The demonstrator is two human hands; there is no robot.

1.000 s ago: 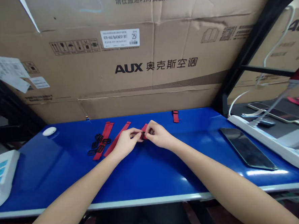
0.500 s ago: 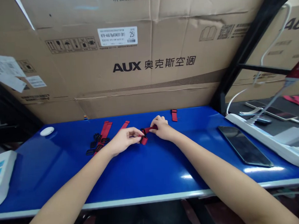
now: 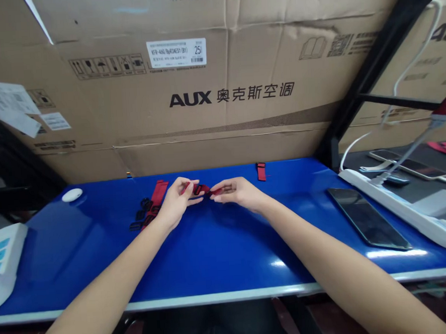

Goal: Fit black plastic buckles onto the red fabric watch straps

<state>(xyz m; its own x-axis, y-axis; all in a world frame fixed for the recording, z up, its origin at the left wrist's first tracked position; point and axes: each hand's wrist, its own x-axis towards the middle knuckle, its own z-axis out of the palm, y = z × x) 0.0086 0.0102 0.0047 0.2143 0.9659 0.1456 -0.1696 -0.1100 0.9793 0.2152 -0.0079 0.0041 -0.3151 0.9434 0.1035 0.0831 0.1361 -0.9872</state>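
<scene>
Between my two hands, a short red webbing strap with a black buckle (image 3: 199, 189) is held just above the blue table (image 3: 213, 258). My left hand (image 3: 177, 200) pinches its left end near the buckle. With thumb and fingers closed, my right hand (image 3: 236, 192) grips the right end. Left of my left hand lie several black plastic buckles (image 3: 138, 225), partly behind my forearm, beside red webbing pieces (image 3: 159, 192). Another red strap with a black buckle (image 3: 261, 171) rests farther back, to the right of my right hand.
A dark phone (image 3: 367, 218) lies at the right, beside a white power strip (image 3: 403, 209) with cables. At the left are a white round disc (image 3: 72, 195) and a white device (image 3: 5, 261). A large cardboard sheet (image 3: 220, 122) stands along the back edge.
My left hand has moved slightly up and right, and the held strap has shifted left and is turned differently. Both hands still grip it.
</scene>
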